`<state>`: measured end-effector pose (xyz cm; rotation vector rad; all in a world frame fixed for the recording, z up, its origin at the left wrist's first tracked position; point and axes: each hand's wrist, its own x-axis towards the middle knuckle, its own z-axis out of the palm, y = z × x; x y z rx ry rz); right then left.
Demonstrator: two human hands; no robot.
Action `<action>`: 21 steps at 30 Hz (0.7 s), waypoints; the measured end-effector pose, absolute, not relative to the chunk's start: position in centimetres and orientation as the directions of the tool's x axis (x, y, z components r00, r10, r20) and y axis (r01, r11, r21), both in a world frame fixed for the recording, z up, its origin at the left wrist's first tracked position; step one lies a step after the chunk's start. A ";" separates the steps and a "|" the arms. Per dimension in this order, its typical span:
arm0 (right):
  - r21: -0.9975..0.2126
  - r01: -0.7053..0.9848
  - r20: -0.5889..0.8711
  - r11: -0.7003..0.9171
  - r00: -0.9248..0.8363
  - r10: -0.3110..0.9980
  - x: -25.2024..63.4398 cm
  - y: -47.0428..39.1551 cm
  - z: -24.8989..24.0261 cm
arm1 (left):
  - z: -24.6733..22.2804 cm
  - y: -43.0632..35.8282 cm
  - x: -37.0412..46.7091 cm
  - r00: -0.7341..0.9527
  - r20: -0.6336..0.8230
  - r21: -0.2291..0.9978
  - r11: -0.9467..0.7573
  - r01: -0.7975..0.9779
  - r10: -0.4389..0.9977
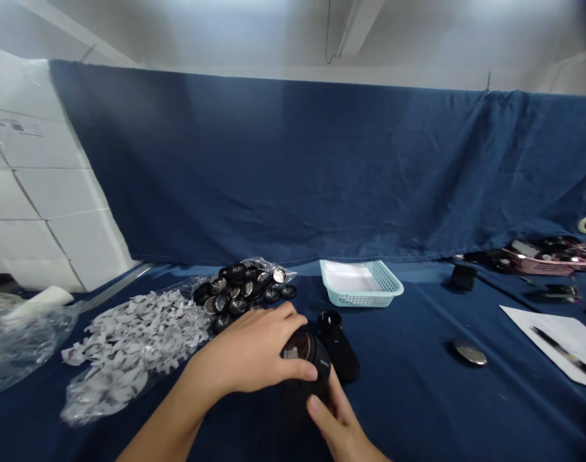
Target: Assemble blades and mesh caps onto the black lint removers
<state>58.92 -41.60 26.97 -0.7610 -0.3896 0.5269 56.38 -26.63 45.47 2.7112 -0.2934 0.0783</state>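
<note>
Near the bottom centre, a black round-headed device with a shiny, brownish round face is held between both hands. My left hand lies over its upper left side, thumb along the near rim of the face. From below right, my right hand wraps its fingers and thumb round the black body. The device's lower part is dark and hard to make out. Just behind it on the blue cloth lies a second black device with a round open end. Several black and silver round caps are heaped beyond my left hand.
Grey-white small pieces lie on plastic at the left. A light blue basket holds white paper at the back. A silver oval disc, white paper with a pen and a full pink basket are at the right.
</note>
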 end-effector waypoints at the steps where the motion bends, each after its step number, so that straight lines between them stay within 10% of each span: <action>1: -0.733 -0.309 0.123 0.606 0.816 0.565 58.8 -41.4 26.5 | 45.4 -26.7 56.4 0.972 0.120 0.390 -0.891 -0.232 -0.200; 9: -0.835 -0.244 0.100 0.493 0.814 0.572 58.7 -42.1 27.6 | 44.8 -27.9 56.1 0.985 0.074 0.253 -0.953 -0.169 -0.155; 21: -0.833 -0.150 0.190 0.532 0.826 0.530 58.4 -41.8 27.9 | 46.4 -27.0 56.0 0.960 -0.069 0.370 -0.901 -0.227 -0.271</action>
